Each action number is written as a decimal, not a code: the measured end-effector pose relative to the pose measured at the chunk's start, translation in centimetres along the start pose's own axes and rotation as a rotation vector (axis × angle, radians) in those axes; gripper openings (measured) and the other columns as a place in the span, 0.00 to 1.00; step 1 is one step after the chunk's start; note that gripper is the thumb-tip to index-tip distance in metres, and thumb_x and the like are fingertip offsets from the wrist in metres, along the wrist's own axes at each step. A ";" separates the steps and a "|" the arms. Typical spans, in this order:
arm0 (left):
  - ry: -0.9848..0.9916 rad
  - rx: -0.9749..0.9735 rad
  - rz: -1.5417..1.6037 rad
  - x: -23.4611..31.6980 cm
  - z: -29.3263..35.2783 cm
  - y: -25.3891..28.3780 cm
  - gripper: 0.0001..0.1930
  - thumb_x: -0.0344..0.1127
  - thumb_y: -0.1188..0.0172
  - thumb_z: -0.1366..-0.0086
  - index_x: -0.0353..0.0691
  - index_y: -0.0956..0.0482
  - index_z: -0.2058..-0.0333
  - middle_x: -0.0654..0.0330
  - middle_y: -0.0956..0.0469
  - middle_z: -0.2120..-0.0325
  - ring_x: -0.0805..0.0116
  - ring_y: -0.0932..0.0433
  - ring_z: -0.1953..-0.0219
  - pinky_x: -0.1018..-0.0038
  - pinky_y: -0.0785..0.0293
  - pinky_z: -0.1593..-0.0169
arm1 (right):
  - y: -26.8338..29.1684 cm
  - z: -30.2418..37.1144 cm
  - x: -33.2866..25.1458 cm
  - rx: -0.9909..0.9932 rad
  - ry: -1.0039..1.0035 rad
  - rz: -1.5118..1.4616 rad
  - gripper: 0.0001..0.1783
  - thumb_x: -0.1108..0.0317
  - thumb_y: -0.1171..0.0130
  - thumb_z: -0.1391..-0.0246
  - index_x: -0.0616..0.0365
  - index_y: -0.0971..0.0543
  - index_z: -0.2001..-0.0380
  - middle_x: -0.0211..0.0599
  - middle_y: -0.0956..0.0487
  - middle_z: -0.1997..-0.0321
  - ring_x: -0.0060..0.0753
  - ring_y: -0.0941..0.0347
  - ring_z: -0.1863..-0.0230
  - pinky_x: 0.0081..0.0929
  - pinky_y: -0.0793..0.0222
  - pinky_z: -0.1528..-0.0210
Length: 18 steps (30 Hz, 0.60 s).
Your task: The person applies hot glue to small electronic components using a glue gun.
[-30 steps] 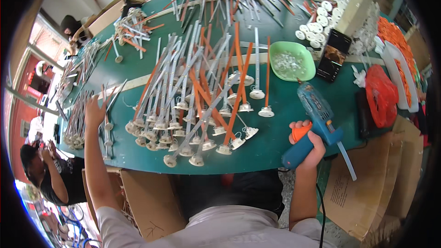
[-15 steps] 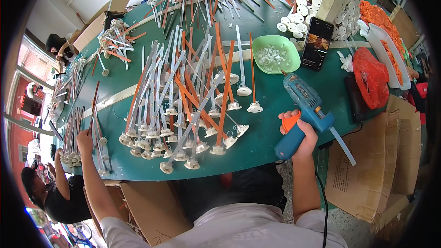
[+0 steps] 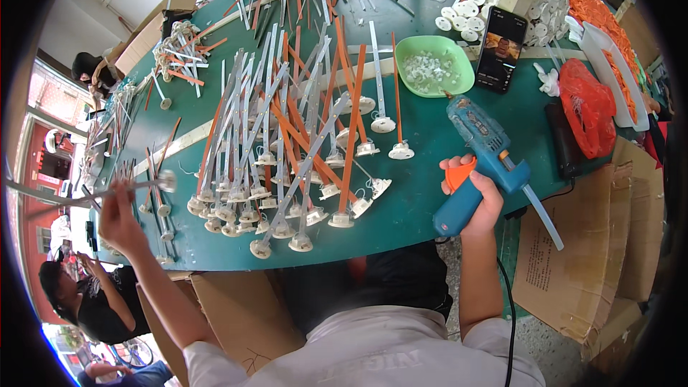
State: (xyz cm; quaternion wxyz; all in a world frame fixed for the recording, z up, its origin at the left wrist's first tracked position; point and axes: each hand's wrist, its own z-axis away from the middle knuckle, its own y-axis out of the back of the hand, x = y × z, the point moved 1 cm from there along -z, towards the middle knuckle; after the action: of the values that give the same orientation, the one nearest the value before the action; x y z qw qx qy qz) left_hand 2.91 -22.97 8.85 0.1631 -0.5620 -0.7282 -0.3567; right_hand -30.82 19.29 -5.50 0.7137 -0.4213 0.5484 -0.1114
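Note:
My left hand (image 3: pixel 119 223) is closed around a thin strip with a round white base (image 3: pixel 167 180) at its right end. The strip is held up, roughly level, near the table's left end, its far part blurred. My right hand (image 3: pixel 479 204) grips a blue hot glue gun (image 3: pixel 486 136) by its handle, fingers at the orange trigger (image 3: pixel 459 175). A clear glue stick (image 3: pixel 543 216) sticks out of its back, and the nozzle is beside the rim of a green bowl (image 3: pixel 464 75) with whitish bits in it. Between my hands stand many silver and orange strips (image 3: pixel 251 122) on white bases.
Behind the bowl, a phone (image 3: pixel 499 50) leans against white discs (image 3: pixel 469 11). Right of it lie a red plastic bag (image 3: pixel 584 107) and a white tray (image 3: pixel 615 86) of orange pieces. Cardboard boxes (image 3: pixel 573 244) stand below the table edge. A person in black (image 3: pixel 104 304) sits at left.
My left hand has raised a strip with its base off the left group and turned it level. My right hand still holds the glue gun. The whole view has shifted slightly.

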 end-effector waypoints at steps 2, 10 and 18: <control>0.070 -0.032 0.312 3.4 5.1 -0.9 0.13 0.27 0.39 0.34 0.24 0.21 0.55 0.47 0.17 0.67 0.67 0.17 0.67 0.76 0.21 0.65 | 0.3 -0.1 0.0 0.016 0.025 -0.002 0.16 0.67 0.47 0.48 0.63 0.27 0.57 0.47 0.26 0.59 0.49 0.28 0.49 0.33 0.29 0.65; 0.302 -0.342 0.622 14.5 18.8 -7.4 0.07 0.15 0.42 0.40 0.24 0.21 0.62 0.45 0.17 0.70 0.60 0.15 0.70 0.73 0.19 0.66 | -0.3 -0.6 0.2 -0.022 0.002 0.043 0.15 0.66 0.48 0.47 0.62 0.25 0.58 0.45 0.24 0.56 0.46 0.28 0.48 0.32 0.30 0.65; 0.140 -0.485 0.347 15.2 20.5 -10.0 0.07 0.16 0.40 0.38 0.25 0.21 0.60 0.50 0.16 0.70 0.65 0.14 0.67 0.78 0.18 0.63 | 0.6 -0.5 -0.2 -0.057 0.037 0.055 0.17 0.64 0.49 0.45 0.63 0.26 0.55 0.45 0.23 0.55 0.48 0.30 0.45 0.33 0.32 0.61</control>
State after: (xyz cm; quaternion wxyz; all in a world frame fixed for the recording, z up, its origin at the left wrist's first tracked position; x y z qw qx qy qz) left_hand -7.89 1.01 0.99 0.1324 -0.6747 -0.5018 -0.5248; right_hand -31.54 19.57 -5.80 0.6938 -0.4240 0.5761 -0.0837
